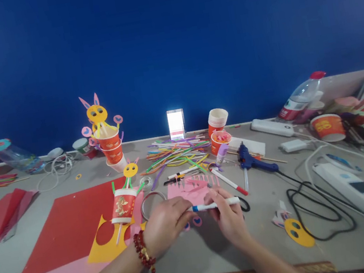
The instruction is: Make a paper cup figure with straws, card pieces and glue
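A white marker with a blue end [214, 204] lies across between my hands, just above the table. My right hand [225, 208] is closed around its white barrel. The fingers of my left hand [170, 220] are pressed together at the blue end; a red bead bracelet circles that wrist. Beneath and behind the hands lies pink paper [187, 192] with a jagged cut edge. Small pink discs with blue hearts [197, 221] sit just below my left fingers.
Left are red paper [64, 226], yellow paper with holes [99, 248] and a cup figure [123, 204]. Behind are colourful sticks [178, 153] and stacked cups [216, 121]. Right are a red-capped marker [229, 180], a blue glue gun [254, 161], a yellow face [299, 232], cables and a power strip [350, 183].
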Motion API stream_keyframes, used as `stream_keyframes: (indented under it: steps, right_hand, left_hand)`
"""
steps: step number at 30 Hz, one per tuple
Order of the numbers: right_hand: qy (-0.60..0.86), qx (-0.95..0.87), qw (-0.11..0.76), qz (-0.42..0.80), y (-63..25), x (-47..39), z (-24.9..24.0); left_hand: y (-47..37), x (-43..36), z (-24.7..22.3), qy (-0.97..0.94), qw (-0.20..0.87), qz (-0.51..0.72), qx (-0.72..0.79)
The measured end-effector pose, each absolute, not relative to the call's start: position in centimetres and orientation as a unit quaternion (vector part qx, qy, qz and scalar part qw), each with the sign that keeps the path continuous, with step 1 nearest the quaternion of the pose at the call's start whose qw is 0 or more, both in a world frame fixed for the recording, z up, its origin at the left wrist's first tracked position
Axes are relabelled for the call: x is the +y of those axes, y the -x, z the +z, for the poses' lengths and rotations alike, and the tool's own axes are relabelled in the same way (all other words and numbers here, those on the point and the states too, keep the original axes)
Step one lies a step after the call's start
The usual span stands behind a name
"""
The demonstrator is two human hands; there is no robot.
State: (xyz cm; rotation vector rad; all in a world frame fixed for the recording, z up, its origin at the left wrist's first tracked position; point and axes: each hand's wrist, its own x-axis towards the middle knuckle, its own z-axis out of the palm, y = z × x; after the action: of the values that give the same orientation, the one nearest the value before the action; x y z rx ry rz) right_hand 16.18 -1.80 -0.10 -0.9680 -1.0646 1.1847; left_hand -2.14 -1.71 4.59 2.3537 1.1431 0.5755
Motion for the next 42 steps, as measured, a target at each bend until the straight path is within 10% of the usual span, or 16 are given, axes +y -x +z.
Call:
stream_keyframes:
  steps: [34,42]
  right_hand:
    - [0.332,-0.269,0.684,0.592,-14.1,-3.0,0.6]
    - [0.386,-0.319,0.652,0.569,-14.9,-2.5,0.7]
  left_hand:
    - [-1.9,-3.2,1.9,-0.804,0.164,0.396,0.412]
    - [-1.0,-2.3,2.5,-0.876,0.124,0.22,0.41]
